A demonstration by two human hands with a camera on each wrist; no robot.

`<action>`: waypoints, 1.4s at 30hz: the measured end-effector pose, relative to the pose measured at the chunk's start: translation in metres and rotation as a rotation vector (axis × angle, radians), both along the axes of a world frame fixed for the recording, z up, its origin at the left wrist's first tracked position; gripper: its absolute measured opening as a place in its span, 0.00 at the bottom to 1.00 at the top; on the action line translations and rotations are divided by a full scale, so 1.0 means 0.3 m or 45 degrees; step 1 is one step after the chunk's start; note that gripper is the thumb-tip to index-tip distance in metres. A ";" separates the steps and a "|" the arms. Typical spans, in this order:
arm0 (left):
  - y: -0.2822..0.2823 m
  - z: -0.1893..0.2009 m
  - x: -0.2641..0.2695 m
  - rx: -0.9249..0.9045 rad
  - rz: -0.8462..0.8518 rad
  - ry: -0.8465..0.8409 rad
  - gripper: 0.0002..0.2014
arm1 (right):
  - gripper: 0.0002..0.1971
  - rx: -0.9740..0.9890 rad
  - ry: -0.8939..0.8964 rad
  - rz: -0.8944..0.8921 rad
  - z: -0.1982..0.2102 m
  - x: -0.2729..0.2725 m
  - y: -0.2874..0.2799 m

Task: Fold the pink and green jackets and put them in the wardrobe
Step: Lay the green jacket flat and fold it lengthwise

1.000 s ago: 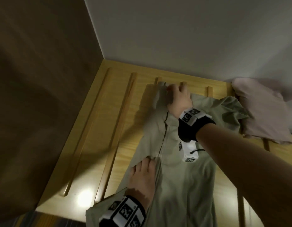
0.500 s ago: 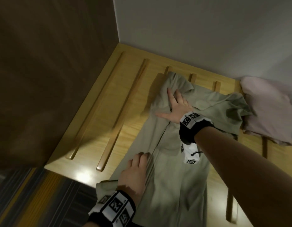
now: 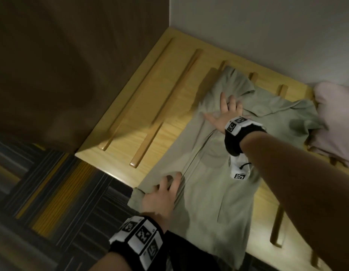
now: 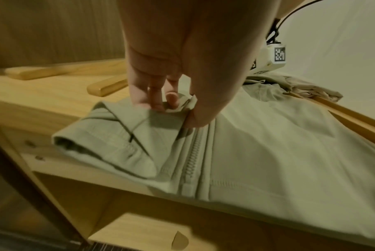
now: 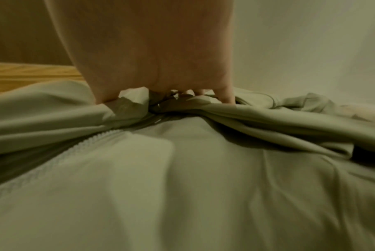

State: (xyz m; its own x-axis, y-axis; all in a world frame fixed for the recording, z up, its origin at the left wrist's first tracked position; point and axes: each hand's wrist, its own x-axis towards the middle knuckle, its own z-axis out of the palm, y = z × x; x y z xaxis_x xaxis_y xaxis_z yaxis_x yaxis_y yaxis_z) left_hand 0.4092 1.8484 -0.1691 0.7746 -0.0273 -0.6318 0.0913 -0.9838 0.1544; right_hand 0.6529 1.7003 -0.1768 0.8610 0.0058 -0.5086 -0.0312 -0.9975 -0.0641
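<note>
The green jacket (image 3: pixel 218 192) lies zipped and face up on the wooden slatted shelf (image 3: pixel 150 114), its hem hanging over the front edge. My left hand (image 3: pixel 163 192) sits at the lower left beside the zipper. In the left wrist view my left hand (image 4: pixel 173 108) pinches a fold of the green jacket (image 4: pixel 268 152) between fingers and thumb. My right hand (image 3: pixel 224 112) lies flat with fingers spread just below the collar and presses the cloth down. In the right wrist view the green jacket (image 5: pixel 182 186) bunches under my right hand (image 5: pixel 165 95). The pink jacket (image 3: pixel 337 114) lies crumpled at the far right, against the green sleeve.
Raised wooden slats (image 3: pixel 146 137) run across the shelf, left of the jacket. A dark wood panel (image 3: pixel 52 55) closes the left side and a white wall (image 3: pixel 267 36) stands behind. Striped carpet (image 3: pixel 42 192) lies below the front edge.
My right hand has come down from the top of the collar and spread flat below it. My left hand stays by the zipper. The head view has swung to show the floor.
</note>
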 end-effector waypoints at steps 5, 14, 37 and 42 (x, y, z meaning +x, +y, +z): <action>0.033 0.046 -0.054 0.110 -0.110 -0.182 0.27 | 0.48 -0.021 0.077 0.011 0.026 0.008 0.001; 0.053 0.094 -0.077 0.112 -0.149 -0.256 0.22 | 0.54 -0.191 0.158 0.145 0.072 0.027 0.006; 0.172 0.030 -0.095 0.064 -0.035 -0.012 0.22 | 0.61 -0.195 0.038 0.184 0.043 0.008 -0.009; 0.206 0.005 -0.147 -0.066 0.211 -0.036 0.21 | 0.61 -0.182 0.038 0.179 0.040 0.009 -0.017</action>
State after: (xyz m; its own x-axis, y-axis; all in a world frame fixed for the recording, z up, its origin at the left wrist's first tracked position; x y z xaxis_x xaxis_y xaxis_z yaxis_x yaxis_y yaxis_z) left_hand 0.3651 1.9102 -0.1675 0.7886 0.0705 -0.6108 0.2467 -0.9462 0.2093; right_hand 0.6556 1.6953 -0.1647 0.8411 0.0511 -0.5385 0.1096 -0.9910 0.0773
